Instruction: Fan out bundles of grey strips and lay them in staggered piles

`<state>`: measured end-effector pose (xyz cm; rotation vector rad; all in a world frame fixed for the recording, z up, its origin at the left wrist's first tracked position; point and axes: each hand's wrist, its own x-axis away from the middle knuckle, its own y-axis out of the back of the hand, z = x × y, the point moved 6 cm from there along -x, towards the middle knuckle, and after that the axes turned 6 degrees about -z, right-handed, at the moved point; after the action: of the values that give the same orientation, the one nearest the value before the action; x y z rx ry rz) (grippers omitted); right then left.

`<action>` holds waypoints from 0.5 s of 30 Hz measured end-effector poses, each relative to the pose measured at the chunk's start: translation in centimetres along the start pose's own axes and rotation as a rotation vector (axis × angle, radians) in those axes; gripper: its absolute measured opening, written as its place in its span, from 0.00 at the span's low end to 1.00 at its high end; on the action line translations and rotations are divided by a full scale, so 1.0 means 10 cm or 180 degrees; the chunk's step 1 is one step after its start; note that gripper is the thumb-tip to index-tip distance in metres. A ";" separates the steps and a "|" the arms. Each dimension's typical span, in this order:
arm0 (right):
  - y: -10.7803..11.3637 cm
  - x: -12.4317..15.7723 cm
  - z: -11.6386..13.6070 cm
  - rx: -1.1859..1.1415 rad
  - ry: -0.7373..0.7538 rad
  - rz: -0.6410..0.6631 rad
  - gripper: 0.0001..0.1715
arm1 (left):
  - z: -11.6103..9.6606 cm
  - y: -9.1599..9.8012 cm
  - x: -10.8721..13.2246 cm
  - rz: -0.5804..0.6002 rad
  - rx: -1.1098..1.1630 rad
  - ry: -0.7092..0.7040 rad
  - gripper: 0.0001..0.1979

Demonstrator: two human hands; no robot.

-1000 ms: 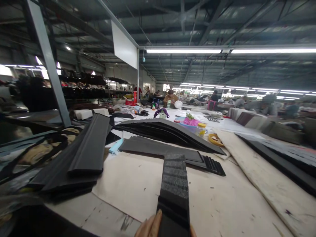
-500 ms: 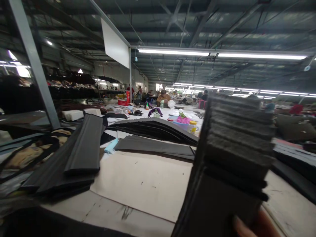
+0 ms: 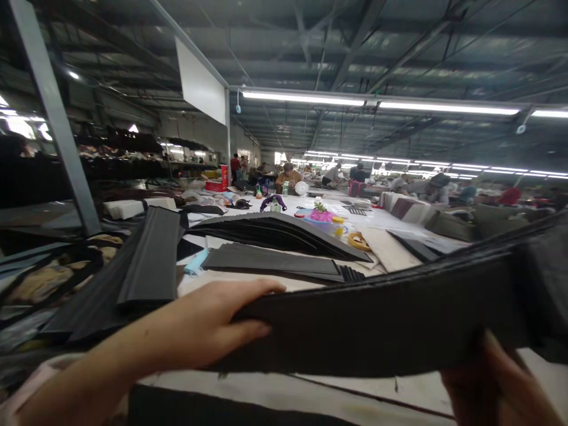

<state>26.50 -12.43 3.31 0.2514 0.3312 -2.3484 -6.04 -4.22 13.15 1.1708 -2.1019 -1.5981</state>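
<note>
Turned since the preceding frame from upright at right to lengthwise across centre and right: dark strip bundle [image 3: 377, 325]. Head view: bundle raised above pale work surface [image 3: 399, 390], bowed, right end higher. Left hand [image 3: 235, 313]: partly closed, thumb on near face, fingers over top edge, gripping near left end. Right hand [image 3: 501, 378]: curled at lower edge, holding toward right end; remaining fingers too dark to tell. Judged done: left stack [image 3: 151, 254], flat strips [image 3: 275, 260] and arched stack [image 3: 275, 228], all laid out. Judged left: held bundle, not yet set down.
</note>
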 end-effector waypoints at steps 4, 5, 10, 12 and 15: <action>-0.56 0.17 -0.33 -0.0795 -0.0771 0.0310 0.25 | 0.46 0.02 -0.40 0.0383 -0.0375 0.0199 0.24; -0.68 0.25 -0.50 -0.0738 -0.1099 0.0677 0.24 | 0.59 -0.05 -0.48 0.0315 -0.0505 0.0223 0.24; -0.76 0.49 -1.00 0.0433 -0.1693 0.2102 0.29 | 0.86 -0.85 -0.50 0.0087 -0.0630 -0.0032 0.21; -0.71 0.41 -0.87 0.0728 -0.1379 0.2242 0.30 | 0.72 -1.20 -0.41 0.0186 -0.0503 -0.0263 0.19; -0.73 0.21 -0.50 0.1053 -0.0947 0.2397 0.28 | 0.36 -1.53 -0.34 0.0344 -0.0317 -0.0680 0.18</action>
<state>20.30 -7.20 -0.86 0.1422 -0.2674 -1.6424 0.67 -0.46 -0.97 0.8734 -2.1420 -1.8236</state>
